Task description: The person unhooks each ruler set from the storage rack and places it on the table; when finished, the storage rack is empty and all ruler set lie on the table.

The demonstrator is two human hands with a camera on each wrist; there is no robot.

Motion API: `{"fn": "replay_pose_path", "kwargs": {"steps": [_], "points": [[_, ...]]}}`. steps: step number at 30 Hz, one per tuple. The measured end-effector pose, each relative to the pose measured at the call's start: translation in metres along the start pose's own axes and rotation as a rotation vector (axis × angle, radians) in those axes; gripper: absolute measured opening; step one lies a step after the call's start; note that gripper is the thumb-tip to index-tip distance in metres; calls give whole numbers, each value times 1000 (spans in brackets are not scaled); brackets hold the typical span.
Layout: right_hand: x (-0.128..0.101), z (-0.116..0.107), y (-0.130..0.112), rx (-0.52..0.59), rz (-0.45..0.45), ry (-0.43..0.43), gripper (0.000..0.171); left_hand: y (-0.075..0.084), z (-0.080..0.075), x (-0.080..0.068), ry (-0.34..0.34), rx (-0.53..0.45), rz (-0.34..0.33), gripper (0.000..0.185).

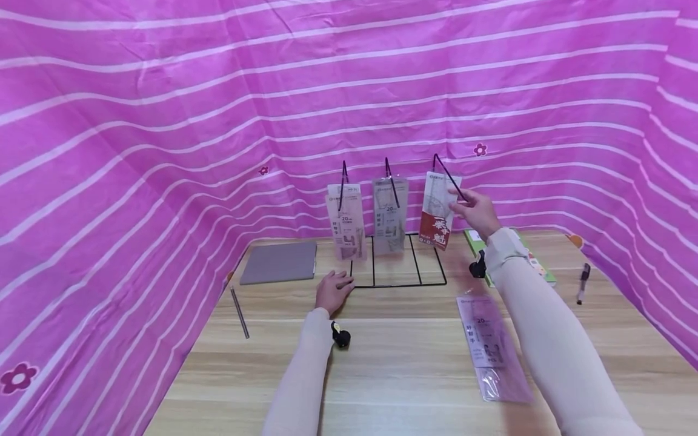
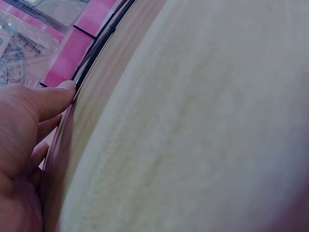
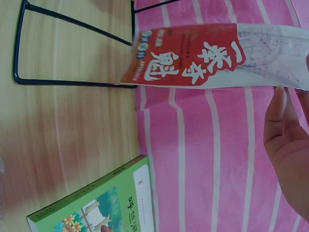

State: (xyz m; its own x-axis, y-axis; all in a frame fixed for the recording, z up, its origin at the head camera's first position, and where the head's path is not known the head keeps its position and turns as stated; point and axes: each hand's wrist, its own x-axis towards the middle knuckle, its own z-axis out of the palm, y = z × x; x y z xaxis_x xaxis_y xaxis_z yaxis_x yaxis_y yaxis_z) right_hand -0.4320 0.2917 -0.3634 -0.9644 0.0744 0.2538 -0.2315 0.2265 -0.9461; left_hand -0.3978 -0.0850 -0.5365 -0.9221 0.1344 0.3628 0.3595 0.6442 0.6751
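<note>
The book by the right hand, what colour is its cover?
Green book, clearest in the right wrist view.

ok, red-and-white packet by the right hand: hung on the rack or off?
Hung. The red-and-white plastic packet dangles from the black wire rack's right peg, clear of the table; the right hand touches its edge.

Red-and-white packet just beside right hand fingertips: large white Chinese characters "一举夺魁". Packet above left hand: "20". Flat packet beside right forearm: "20". Green book: small print, unreadable.
</note>
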Motion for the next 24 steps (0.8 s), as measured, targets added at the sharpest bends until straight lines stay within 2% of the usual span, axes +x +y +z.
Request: {"fn": "replay_pose_path", "kwargs": {"steps": [6, 12, 19, 24], "points": [[-11, 1, -14, 15, -35, 5, 48, -2, 0, 2, -5, 0, -15, 25], [-28, 2, -29, 23, -85, 45, 43, -3, -1, 6, -2, 2, -21, 25], [-24, -7, -3, 8, -115, 64, 42, 1, -4, 4, -9, -14, -27, 25], [-33, -10, 9, 20, -124, 70, 41, -1, 0, 1, -17, -10, -37, 25]]}}
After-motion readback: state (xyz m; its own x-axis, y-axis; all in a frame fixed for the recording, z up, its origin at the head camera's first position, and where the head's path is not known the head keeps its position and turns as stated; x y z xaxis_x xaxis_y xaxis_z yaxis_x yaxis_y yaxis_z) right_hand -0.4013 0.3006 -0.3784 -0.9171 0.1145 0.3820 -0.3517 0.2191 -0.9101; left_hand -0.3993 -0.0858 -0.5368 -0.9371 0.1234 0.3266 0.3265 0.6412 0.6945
